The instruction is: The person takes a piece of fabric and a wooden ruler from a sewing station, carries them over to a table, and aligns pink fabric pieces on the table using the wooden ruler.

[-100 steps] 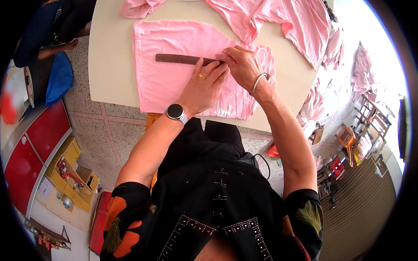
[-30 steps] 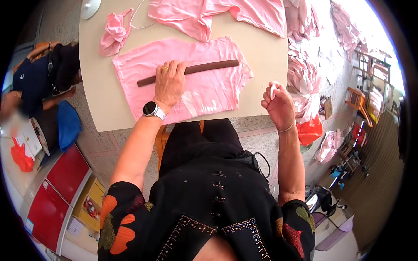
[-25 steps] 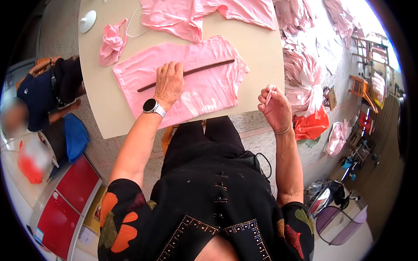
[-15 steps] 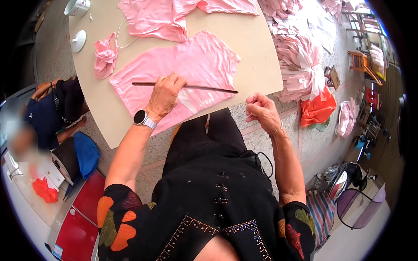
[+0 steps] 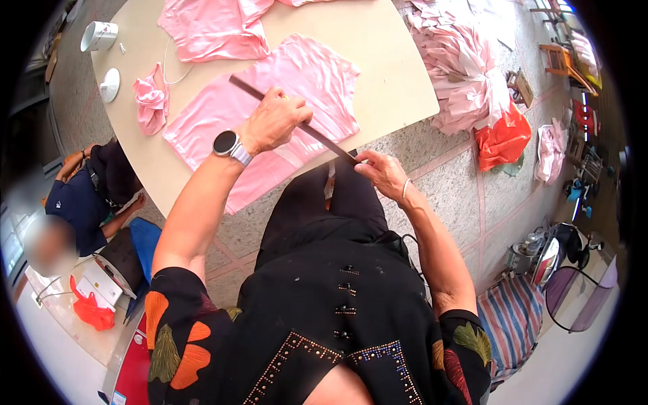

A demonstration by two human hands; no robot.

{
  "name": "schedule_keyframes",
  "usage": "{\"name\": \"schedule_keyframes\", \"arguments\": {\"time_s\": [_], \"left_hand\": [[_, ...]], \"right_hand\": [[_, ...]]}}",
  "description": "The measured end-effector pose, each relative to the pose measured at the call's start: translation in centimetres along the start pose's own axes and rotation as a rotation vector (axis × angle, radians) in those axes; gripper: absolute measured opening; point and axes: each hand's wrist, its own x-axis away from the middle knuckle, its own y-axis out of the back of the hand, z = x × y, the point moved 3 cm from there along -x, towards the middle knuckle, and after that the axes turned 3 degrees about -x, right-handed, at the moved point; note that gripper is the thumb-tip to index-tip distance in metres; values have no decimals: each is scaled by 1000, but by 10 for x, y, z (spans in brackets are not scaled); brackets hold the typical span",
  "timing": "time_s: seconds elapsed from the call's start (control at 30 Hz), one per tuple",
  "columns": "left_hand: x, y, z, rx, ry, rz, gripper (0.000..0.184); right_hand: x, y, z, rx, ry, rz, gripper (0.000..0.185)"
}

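Note:
My left hand (image 5: 275, 121), with a watch on its wrist, is closed round the middle of a long, flat, dark brown strip (image 5: 325, 140), ruler-like but with no marks I can make out. The strip slants over a pink cloth piece (image 5: 297, 74) lying on the table (image 5: 391, 81). At the strip's lower right end, by the table's near edge, the fingers of my right hand (image 5: 383, 173) pinch it. Part of the pink cloth hangs past the near edge. My left hand and forearm hide some of it.
More pink cloth (image 5: 216, 30) lies at the table's far side. A crumpled pink piece (image 5: 151, 104), a white lid (image 5: 109, 85) and a cup (image 5: 99, 36) are at the left. Bundled pink cloth (image 5: 466, 74) and a red bag (image 5: 503, 140) stand right. Another person (image 5: 84, 196) sits left.
The strip has turned to a steeper slant, its right end nearer me. My right hand has moved left and taken hold of that end. My left hand has shifted right and up with the strip.

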Motion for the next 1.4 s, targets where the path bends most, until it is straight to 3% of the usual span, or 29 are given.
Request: {"name": "schedule_keyframes", "arguments": {"time_s": [0.27,0.4,0.5,0.53,0.63,0.97,1.4], "left_hand": [[-47,0,3,28,-6,145,17],[-54,-8,13,1,64,-14,13],[-41,-5,11,-15,67,-356,20],[-35,-4,11,-56,128,-368,30],[-18,-6,3,46,295,-459,37],[-7,-35,-8,0,352,-519,61],[-14,-47,-9,-14,418,-507,72]], "right_hand": [[-15,-7,-20,180,190,-108,23],[-22,1,-19,114,91,-93,24],[-25,3,-27,-6,-17,-44,23],[-24,4,-28,-70,-35,-37,23],[-22,5,-32,-199,-71,-27,23],[-25,9,-32,-160,-67,9,24],[-24,12,-29,-175,-44,8,25]]}}
